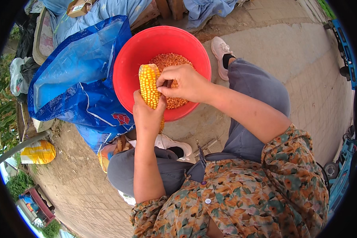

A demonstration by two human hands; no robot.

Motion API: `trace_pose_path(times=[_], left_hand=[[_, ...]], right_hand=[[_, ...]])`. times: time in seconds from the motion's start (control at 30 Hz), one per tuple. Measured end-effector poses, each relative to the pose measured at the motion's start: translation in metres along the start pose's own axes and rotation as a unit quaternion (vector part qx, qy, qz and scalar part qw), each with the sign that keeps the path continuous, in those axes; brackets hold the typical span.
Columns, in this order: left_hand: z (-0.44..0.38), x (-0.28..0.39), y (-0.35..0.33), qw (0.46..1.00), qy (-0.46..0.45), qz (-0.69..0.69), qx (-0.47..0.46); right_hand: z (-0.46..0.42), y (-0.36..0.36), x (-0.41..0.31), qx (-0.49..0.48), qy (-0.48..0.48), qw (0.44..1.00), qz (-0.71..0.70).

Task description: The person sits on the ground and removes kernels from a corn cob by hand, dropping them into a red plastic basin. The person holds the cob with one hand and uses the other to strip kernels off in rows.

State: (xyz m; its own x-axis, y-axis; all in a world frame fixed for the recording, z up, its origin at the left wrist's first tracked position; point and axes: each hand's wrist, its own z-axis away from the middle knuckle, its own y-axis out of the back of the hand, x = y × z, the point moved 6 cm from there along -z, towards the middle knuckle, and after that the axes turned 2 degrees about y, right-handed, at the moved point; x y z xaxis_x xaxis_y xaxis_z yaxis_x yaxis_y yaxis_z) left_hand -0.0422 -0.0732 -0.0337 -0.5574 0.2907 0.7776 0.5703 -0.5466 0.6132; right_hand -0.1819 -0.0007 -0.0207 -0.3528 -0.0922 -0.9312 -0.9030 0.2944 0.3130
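My left hand (pixel 149 114) is closed around the lower part of a yellow ear of corn (pixel 149 83), which stands nearly upright in the picture over a red plastic tub (pixel 131 59). My right hand (pixel 186 83) comes from the right, its thumb and fingertips bent against the ear's right side; whether a kernel is between them cannot be told. Loose orange corn kernels (pixel 169 59) lie in the bottom of the tub, partly hidden by both hands and the ear. Below my left hand, a bit more yellow corn shows at the tub's near rim.
A large blue plastic bag (pixel 74 71) gapes at the tub's left, with corn cobs (pixel 123 144) near its base. My knees and light sneakers flank the tub. A yellow and white sack (pixel 38 152) lies farther left. Blue wheeled vehicles (pixel 343 53) stand at the right edge.
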Motion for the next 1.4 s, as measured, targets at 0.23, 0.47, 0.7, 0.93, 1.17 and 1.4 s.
trace_pose_path(times=[0.23, 0.47, 0.7, 0.93, 1.17, 1.4], left_hand=[[0.000, -0.003, -0.003, 1.000, 0.002, 0.008, -0.022], [0.002, 0.005, -0.002, 1.000, -0.004, -0.006, 0.026], [0.006, 0.012, 0.000, 0.994, -0.021, -0.090, 0.052], [0.000, 0.002, 0.011, 0.996, 0.006, -0.051, 0.072], [-0.006, -0.016, 0.003, 0.997, 0.001, 0.083, -0.006], [0.001, -0.003, -0.002, 0.998, -0.003, 0.054, -0.044]], right_hand=[[0.001, 0.000, -0.007, 0.009, 0.086, 0.989, 0.123], [0.007, -0.011, 0.018, 0.058, -0.130, 0.980, -0.138], [0.012, -0.022, 0.043, 0.053, -0.265, 0.903, -0.334], [0.014, -0.018, 0.052, 0.054, -0.297, 0.886, -0.352], [0.000, -0.003, -0.006, 0.038, 0.034, 0.999, -0.014], [0.001, 0.002, -0.009, 0.015, 0.089, 0.991, 0.104]])
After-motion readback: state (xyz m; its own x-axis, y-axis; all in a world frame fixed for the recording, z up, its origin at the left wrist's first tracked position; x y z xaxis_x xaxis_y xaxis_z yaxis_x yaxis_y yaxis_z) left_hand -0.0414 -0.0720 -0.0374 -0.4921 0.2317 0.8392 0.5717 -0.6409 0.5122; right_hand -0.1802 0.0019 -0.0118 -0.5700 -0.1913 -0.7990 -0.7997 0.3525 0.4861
